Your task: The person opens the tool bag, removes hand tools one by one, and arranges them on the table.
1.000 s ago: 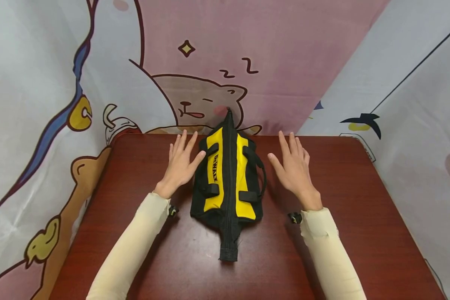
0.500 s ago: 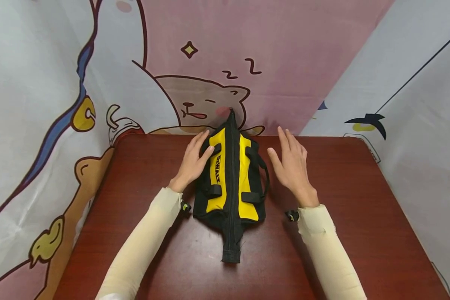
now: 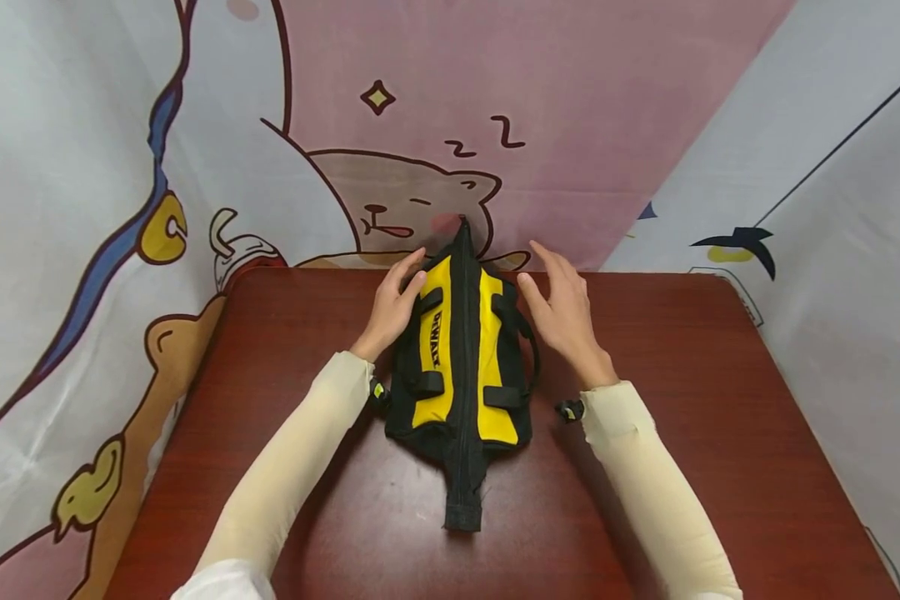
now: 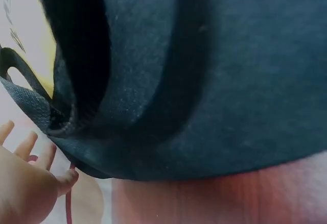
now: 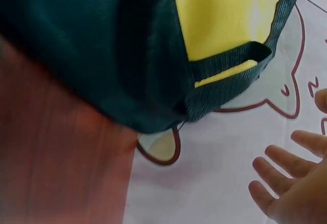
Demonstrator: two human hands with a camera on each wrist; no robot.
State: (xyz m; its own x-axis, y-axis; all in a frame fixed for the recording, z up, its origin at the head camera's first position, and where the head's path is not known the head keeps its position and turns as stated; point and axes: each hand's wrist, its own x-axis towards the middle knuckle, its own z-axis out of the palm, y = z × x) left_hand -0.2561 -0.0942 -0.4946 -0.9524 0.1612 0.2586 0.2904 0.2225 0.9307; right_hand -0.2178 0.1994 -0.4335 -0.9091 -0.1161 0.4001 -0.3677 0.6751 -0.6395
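A black and yellow zippered tool bag point(image 3: 462, 358) with DEWALT lettering stands lengthwise on the table, its zip closed along the top and a black tab toward the near side. My left hand point(image 3: 393, 308) is at the bag's far left side, fingers extended; whether it touches the fabric I cannot tell. On the other side my right hand point(image 3: 562, 312) hovers beside the far right part, fingers spread and apart from the bag. The left wrist view shows the bag's black side point(image 4: 230, 81) close up. In the right wrist view a strap handle point(image 5: 225, 81) loops over the yellow panel.
The reddish-brown wooden table point(image 3: 690, 400) ends at a printed cloth backdrop point(image 3: 607, 125) with cartoon animals. The bag's far tip reaches in front of that cloth. More cloth hangs along the left and right sides.
My left hand has moved right, to the bag's left side. My right hand has come left and a little farther forward, nearer the bag. The bag has stayed in place on the table.
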